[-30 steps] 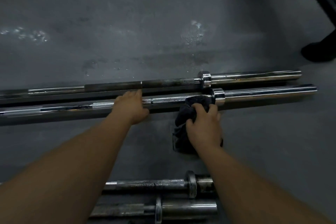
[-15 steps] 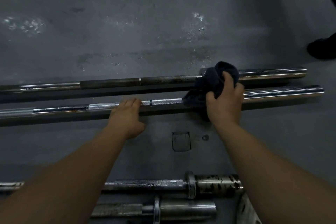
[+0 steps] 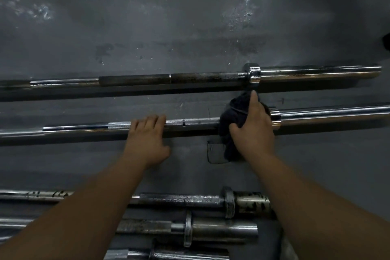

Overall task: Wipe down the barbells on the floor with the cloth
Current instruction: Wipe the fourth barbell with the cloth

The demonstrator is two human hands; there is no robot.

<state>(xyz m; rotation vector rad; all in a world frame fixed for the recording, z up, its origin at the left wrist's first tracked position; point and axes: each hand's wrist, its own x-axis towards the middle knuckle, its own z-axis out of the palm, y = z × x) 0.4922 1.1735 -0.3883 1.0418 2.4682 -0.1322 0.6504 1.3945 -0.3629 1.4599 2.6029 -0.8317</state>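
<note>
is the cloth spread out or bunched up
Bunched up: the cloth sits as a crumpled wad under the right hand, pressed on the second barbell beside its collar.

The lone head-worn view looks steeply down from close above the barbells (image 3: 200, 121) on the floor (image 3: 190, 17).

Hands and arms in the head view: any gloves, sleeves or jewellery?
No gloves on the left hand or right hand. The left forearm and right forearm are bare to the picture's edge: no sleeves, watch or bands. No rings show on the fingers.
</note>
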